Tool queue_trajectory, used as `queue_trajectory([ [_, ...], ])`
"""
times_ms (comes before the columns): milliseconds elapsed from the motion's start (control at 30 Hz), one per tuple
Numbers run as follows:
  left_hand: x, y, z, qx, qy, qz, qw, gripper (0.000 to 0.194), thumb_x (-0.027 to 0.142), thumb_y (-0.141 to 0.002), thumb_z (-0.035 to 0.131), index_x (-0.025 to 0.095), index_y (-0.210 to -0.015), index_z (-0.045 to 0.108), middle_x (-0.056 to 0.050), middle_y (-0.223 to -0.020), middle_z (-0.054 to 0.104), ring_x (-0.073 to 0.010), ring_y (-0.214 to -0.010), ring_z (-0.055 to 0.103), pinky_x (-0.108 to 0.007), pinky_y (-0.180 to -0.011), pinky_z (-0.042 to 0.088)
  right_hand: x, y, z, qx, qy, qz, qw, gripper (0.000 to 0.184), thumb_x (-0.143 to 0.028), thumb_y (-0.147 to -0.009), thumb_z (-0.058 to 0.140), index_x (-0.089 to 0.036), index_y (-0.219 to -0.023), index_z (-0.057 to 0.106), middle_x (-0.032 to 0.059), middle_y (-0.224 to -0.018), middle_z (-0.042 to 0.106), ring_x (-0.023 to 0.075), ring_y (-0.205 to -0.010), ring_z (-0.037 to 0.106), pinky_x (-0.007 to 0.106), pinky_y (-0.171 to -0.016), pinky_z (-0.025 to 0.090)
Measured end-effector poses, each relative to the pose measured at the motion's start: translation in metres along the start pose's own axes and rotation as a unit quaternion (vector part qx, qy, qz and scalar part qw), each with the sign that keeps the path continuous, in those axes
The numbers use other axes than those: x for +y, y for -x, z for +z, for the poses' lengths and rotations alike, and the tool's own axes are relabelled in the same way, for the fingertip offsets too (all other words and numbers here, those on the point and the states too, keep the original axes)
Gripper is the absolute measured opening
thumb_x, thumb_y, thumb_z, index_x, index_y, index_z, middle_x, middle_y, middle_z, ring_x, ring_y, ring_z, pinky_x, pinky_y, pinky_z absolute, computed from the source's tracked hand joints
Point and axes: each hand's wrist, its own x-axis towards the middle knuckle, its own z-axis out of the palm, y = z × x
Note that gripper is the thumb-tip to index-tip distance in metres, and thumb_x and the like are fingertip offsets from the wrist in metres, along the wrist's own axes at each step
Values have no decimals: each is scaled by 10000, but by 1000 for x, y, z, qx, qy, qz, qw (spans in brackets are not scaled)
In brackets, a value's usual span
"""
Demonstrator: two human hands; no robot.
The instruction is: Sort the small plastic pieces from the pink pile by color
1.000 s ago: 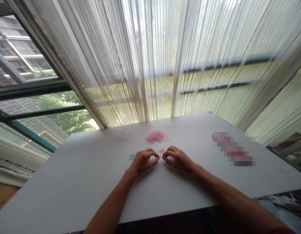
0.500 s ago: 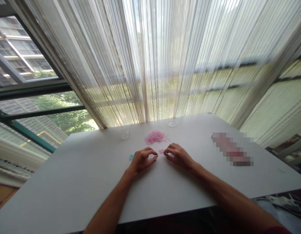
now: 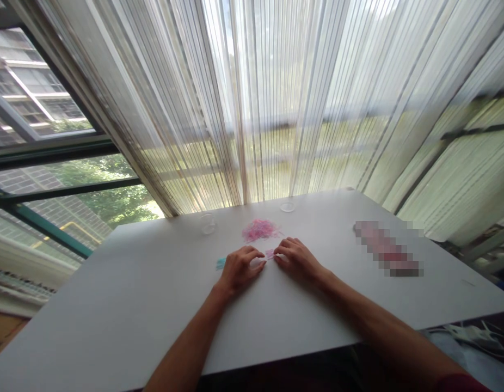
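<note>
Small pink strips [image 3: 270, 254] lie on the white table between my two hands. My left hand [image 3: 240, 268] is at their left, its thumb and index fingertips a little apart with nothing visible between them. At the right end of the strips, my right hand [image 3: 299, 261] has its thumb and index finger bent close together. Whatever is between those tips is too small to make out. Just left of my left hand is a small group of teal strips [image 3: 220, 264], partly hidden by it. Beyond both hands sits a loose pile of thin pink strands [image 3: 260, 230].
A clear round container [image 3: 208, 224] stands at the back left of the white table [image 3: 154, 305]. Near the back edge is a clear shallow dish or lid [image 3: 287, 207]. A blurred-out reddish object [image 3: 388, 250] lies at the right. Sheer curtains [image 3: 268, 109] hang behind the table.
My left thumb and index finger have parted slightly. The pink strips between my hands look a little more spread. My right hand has barely shifted.
</note>
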Motion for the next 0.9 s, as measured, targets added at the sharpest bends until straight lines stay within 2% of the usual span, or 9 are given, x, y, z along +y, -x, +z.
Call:
queue_trajectory([
  [167,6,-8,6,10,-62,19,998,152,331,-843,653,249,-948,724,-36,-947,727,-217,-891,607,-359,-805,450,2,-1,1,-5,3,24,1000,151,-162,-872,591,-197,-977,693,66,-941,666,211,-904,556,340,-816,410],
  [333,10,-15,14,15,-73,9,997,155,328,-853,649,249,-963,724,-32,-986,737,-224,-923,603,-379,-829,411,3,-4,2,-8,14,33,999,297,-79,-878,537,-216,-1102,676,84,-1086,655,232,-1039,518,360,-865,388],
  [533,9,-16,16,4,-76,-23,997,240,385,-871,626,213,-1012,718,-50,-945,750,-228,-898,615,-377,-828,395,0,-6,-1,-40,0,35,999,286,-70,-893,530,-233,-1057,697,72,-1098,663,224,-1053,511,359,-880,366],
  [900,4,-16,18,4,-73,-14,997,224,399,-894,603,229,-945,740,-37,-863,750,-209,-847,620,-360,-803,380,2,-5,1,-25,-10,37,999,297,-42,-874,536,-227,-1024,713,69,-1060,676,223,-1019,514,358,-869,370],
])
